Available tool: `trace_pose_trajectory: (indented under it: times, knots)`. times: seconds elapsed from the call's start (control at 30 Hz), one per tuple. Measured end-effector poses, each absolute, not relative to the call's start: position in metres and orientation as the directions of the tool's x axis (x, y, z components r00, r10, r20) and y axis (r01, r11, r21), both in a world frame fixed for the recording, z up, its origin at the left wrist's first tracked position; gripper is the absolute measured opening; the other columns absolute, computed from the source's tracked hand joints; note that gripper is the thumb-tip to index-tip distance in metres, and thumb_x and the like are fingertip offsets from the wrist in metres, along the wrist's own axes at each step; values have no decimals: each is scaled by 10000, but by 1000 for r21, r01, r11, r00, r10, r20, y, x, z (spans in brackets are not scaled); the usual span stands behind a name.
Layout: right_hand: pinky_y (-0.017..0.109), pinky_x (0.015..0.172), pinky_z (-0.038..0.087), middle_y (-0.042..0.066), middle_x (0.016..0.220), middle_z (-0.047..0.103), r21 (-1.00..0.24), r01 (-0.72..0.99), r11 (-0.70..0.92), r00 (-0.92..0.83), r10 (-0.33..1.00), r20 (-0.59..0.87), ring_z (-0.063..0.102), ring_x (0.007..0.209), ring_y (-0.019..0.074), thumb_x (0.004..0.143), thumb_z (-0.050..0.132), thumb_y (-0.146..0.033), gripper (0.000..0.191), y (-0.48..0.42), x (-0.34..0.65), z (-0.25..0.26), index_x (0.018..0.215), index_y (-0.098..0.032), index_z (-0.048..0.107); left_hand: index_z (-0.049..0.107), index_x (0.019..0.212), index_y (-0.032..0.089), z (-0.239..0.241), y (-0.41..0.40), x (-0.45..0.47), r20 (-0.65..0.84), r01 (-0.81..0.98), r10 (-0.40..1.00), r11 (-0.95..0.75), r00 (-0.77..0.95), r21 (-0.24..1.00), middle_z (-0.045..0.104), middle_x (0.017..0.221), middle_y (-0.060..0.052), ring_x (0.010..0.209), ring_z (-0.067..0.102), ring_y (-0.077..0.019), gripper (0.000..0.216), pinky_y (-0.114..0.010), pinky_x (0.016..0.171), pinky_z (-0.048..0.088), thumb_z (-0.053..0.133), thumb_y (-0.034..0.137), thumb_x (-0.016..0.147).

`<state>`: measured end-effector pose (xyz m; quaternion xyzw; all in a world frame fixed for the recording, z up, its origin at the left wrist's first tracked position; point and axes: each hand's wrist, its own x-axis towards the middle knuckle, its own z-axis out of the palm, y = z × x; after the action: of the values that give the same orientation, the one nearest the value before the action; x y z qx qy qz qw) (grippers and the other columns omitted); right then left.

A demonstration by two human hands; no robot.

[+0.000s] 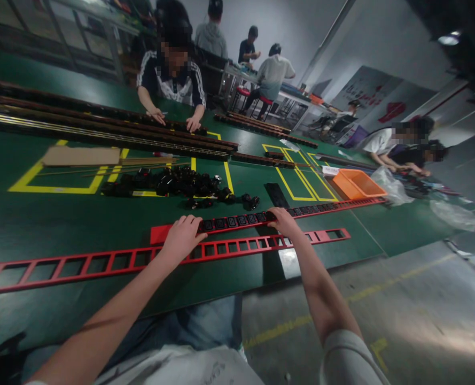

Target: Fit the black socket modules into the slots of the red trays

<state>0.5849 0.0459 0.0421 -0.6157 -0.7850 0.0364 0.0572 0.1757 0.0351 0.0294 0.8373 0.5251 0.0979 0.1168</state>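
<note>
A long red slotted strip (159, 233) lies on the table ahead of me, with a row of black sockets (242, 220) seated in its openings. My left hand (184, 235) grips the strip near its left end, fingers over the far edge and thumb at the near side. Farther right along the same strip, my right hand (283, 220) is curled over it beside the sockets; its fingertips are partly hidden. Closer to me, a second red slotted frame (322, 236) with open slots runs beneath my forearms.
Behind the strip sits a pile of black parts (173, 182). A cardboard piece (80, 155) and long dark rails (101, 133) lie beyond. An orange bin (357, 184) and clear plastic bags (391, 184) are at right. A co-worker (173, 80) works across the table.
</note>
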Motion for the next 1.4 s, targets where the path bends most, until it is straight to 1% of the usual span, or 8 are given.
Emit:
trace_pose_trajectory:
  times: [0.43,0.57,0.63,0.77,0.97,1.07,1.27,1.4]
  knots:
    - [428,970,502,114,1126,685,-205,913,353,-362,932,-4,611,1086,288,730,811,-331,460,50,507,46,1138,-162,686,587,1291,251,28,33,78,73,892,941,-337,331,302,664,1268,-58,1196,571,-279,395,-437,1036,400,648,354,915]
    - [446,1009,482,126,1164,673,-201,908,367,-385,921,-58,598,1122,303,745,768,-260,489,47,480,49,1213,-160,669,583,1297,243,22,33,60,118,878,940,-341,320,336,665,1273,-47,1185,573,-261,420,-421,1011,425,677,331,898]
    - [461,1030,469,129,1215,666,-201,904,376,-397,914,-76,598,1151,307,771,729,-218,506,46,463,50,1268,-173,644,599,1269,244,22,34,58,131,877,941,-339,313,340,675,1256,-41,1169,575,-261,409,-422,1004,424,698,338,884]
    - [460,1046,467,142,1263,663,-283,876,390,-420,906,-53,602,1187,300,879,658,-288,448,51,408,53,1308,-164,616,633,1197,244,26,36,62,123,883,945,-326,302,337,692,1187,-38,1119,579,-266,384,-423,958,433,730,395,858]
    - [433,1030,468,107,1276,664,-356,753,553,-581,813,34,602,1160,272,839,735,-292,497,60,310,57,1305,-180,605,650,1125,216,30,34,85,116,879,940,-340,320,335,691,1123,-53,1086,560,-281,374,-440,916,431,744,423,828]
    - [391,994,480,86,1195,692,-391,723,570,-615,788,11,618,1099,244,839,736,-250,413,62,291,53,1236,-181,642,660,1088,196,31,36,97,104,877,936,-351,336,328,686,1096,-78,1071,562,-298,330,-438,884,443,733,391,832]
    - [387,944,492,85,1162,693,-325,767,553,-581,814,13,607,1076,256,908,664,-319,341,58,295,43,1218,-176,652,623,1205,239,34,50,63,79,776,852,-506,517,377,682,1156,-35,1064,608,-238,419,-367,905,470,746,391,834]
    - [417,976,477,93,1198,687,-273,785,556,-572,820,27,603,1105,267,929,625,-342,394,52,288,40,1284,-170,620,641,1163,219,30,59,14,145,803,895,-443,422,398,675,1175,-53,1080,614,-251,331,-398,932,485,703,361,870]
